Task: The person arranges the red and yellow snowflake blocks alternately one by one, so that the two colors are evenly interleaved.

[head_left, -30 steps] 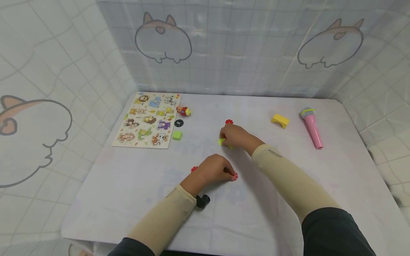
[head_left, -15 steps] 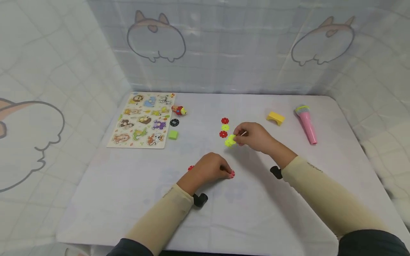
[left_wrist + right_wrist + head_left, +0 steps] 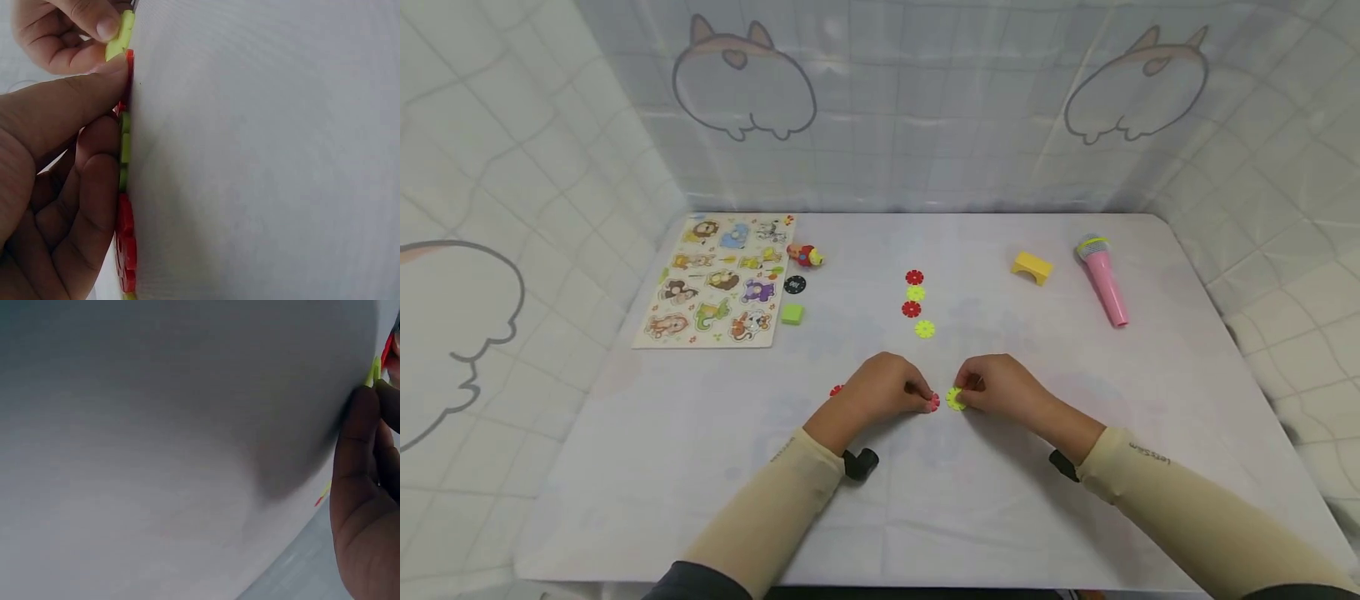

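My left hand pinches a red notched plastic disc low over the table. Beside it, my right hand holds a yellow-green notched disc between thumb and fingers. A small gap parts the two discs in the head view; in the left wrist view, the yellow-green disc appears right by the red one. Along my left fingers run a green disc and a red disc in line. From above, my left hand hides most of this row, leaving a red edge showing.
Farther back, a loose column of red and yellow-green discs ends at a yellow-green disc. At left lie an animal puzzle board, a small figure, a black round chip and a green block. A yellow arch block and pink microphone lie right.
My right hand lifted a yellow-green disc from the end of the column and brought it nearer, beside my left hand. Another yellow-green disc stayed there. My left hand kept its hold.
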A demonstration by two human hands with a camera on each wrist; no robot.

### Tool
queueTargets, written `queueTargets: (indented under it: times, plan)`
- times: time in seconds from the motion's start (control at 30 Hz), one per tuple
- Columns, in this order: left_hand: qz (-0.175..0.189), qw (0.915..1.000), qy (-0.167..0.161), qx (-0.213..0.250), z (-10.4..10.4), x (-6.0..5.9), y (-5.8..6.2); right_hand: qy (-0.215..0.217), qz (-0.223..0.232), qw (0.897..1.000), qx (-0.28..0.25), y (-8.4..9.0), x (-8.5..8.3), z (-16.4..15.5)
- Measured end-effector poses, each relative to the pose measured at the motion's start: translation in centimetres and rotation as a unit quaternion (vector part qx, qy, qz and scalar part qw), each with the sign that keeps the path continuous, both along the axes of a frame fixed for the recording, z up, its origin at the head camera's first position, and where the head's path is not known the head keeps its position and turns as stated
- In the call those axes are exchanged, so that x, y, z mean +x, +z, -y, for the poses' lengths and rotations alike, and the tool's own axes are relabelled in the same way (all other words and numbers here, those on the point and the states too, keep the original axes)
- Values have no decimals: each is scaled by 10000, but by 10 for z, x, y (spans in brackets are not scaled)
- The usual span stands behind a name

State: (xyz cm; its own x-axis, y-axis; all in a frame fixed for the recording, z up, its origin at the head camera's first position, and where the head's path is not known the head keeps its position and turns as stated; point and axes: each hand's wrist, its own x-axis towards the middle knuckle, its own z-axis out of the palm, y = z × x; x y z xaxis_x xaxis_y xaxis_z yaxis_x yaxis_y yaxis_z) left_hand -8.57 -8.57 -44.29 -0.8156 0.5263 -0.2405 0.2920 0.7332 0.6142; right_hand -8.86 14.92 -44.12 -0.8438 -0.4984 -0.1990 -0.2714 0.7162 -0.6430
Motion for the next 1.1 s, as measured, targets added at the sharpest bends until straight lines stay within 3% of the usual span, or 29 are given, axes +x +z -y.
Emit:
queueTargets:
  times: [0.13,0.37,0.5,0.83,0.97,1.1]
  plan:
    - [72,10000,23,23,1,0,0,111,-220,9996,166,1,3,12]
    - [65,10000,19,65,1,1,-1,63,-88,9990,429,6,-3,17]
    - [36,10000,25,41,1,2,0,-303,-6,9986,430,14,-28,18]
    - [10,9999,-39,140,0,1,1,-868,-173,9947,521,13,-117,34]
    - [19,9999,-45,111,-1,0,1,-908,-180,9940,577,9,-134,45]
    - [-1,9999,-61,160,0,2,1,-899,-294,9936,612,5,-141,59]
